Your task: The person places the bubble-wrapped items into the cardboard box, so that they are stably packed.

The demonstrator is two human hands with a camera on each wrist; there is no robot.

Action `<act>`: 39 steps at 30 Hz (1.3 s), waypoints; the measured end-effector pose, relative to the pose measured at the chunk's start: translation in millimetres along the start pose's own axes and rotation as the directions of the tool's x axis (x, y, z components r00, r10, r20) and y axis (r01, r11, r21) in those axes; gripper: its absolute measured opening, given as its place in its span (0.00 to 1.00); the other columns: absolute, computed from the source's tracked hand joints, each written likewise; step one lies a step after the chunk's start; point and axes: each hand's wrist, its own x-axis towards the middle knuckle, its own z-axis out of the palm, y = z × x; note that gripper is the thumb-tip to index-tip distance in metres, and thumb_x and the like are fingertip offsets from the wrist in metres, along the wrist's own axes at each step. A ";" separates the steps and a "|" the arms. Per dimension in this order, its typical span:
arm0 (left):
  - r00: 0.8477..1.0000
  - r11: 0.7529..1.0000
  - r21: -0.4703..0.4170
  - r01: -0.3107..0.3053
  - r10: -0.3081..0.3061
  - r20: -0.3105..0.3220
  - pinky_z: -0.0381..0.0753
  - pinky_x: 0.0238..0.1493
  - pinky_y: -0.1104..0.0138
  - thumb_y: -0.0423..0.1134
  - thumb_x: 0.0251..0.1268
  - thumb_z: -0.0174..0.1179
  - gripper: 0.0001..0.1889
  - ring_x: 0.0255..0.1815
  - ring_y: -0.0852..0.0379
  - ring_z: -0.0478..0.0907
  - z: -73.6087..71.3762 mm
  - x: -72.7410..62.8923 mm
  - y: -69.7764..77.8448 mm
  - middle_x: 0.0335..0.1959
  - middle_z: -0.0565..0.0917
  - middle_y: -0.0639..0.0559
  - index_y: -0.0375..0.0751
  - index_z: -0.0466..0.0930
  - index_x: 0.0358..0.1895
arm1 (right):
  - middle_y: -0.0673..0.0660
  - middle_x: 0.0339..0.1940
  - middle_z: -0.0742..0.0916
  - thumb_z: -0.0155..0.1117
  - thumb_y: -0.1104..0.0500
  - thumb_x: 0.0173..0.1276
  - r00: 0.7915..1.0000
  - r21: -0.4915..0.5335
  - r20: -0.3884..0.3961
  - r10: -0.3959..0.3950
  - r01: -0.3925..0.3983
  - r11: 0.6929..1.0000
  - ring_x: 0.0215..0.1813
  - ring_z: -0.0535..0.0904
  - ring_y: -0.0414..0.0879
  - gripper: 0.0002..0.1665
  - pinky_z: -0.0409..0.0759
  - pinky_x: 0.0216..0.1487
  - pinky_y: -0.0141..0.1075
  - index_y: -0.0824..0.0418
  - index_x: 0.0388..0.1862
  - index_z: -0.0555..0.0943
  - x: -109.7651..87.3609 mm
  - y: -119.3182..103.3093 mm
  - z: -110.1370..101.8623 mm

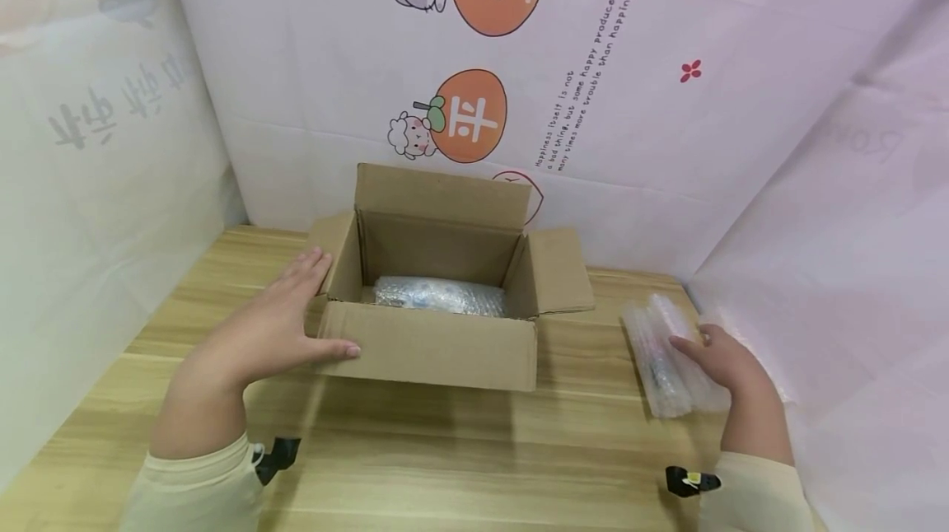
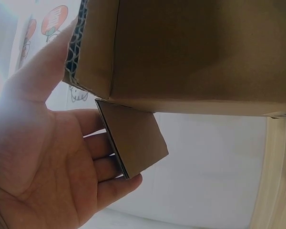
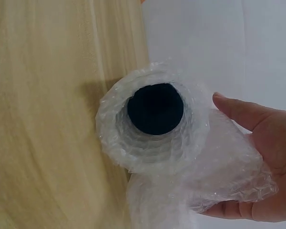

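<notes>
An open cardboard box (image 1: 437,347) stands mid-table in the head view, flaps folded outward. Inside it lies a bubble-wrapped item (image 1: 441,296), partly hidden by the front wall. My left hand (image 1: 274,326) rests at the box's left corner, its fingers extended along the side flap (image 2: 133,136) and its thumb over the front flap. At the right, my right hand (image 1: 726,355) has its thumb and fingers around loose bubble wrap (image 3: 229,162). Next to it is a bubble-wrap roll (image 1: 660,359); a round dark end (image 3: 156,109) shows inside this roll in the right wrist view.
The wooden table (image 1: 578,450) is bounded by printed white cloth (image 1: 615,211) behind and at both sides. The box's back flap stands up close to the rear cloth, and its right flap (image 1: 561,270) sticks out toward the bubble wrap.
</notes>
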 end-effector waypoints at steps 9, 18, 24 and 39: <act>1.000 1.000 -0.003 -0.013 0.013 -0.024 0.47 0.75 0.39 0.79 0.43 0.61 0.69 0.81 0.40 0.36 -1.2 -2.6 0.9 0.81 0.38 0.42 0.39 0.37 0.80 | 0.81 0.67 0.68 0.41 0.29 0.73 1.000 -0.049 -0.008 -0.019 0.018 0.999 0.65 0.61 0.81 0.54 0.66 0.59 0.70 0.78 0.71 0.59 1.3 -1.1 0.8; 1.000 1.000 -0.004 -0.011 0.011 -0.011 0.47 0.75 0.37 0.80 0.43 0.59 0.69 0.81 0.39 0.35 -1.0 -1.8 0.8 0.81 0.36 0.42 0.39 0.36 0.80 | 0.81 0.65 0.70 0.43 0.31 0.73 0.998 -0.074 -0.053 -0.025 0.021 0.997 0.63 0.65 0.79 0.52 0.68 0.58 0.69 0.78 0.69 0.61 -2.7 -7.2 -7.0; 1.000 1.000 -0.001 -0.005 0.005 -0.007 0.46 0.75 0.38 0.80 0.44 0.59 0.69 0.81 0.40 0.34 -1.1 -1.7 0.4 0.81 0.36 0.44 0.40 0.36 0.80 | 0.81 0.63 0.72 0.43 0.30 0.73 0.995 -0.057 -0.094 -0.046 0.041 0.998 0.61 0.69 0.77 0.53 0.71 0.55 0.67 0.77 0.70 0.59 0.0 -7.0 -15.4; 1.000 1.000 0.004 -0.006 0.006 -0.026 0.47 0.75 0.39 0.79 0.44 0.59 0.68 0.81 0.40 0.36 -0.5 -3.3 0.7 0.81 0.38 0.43 0.40 0.37 0.80 | 0.81 0.63 0.71 0.44 0.28 0.71 0.981 -0.023 -0.180 -0.071 0.068 0.997 0.58 0.72 0.74 0.53 0.74 0.49 0.64 0.73 0.72 0.59 -0.7 -34.9 -46.8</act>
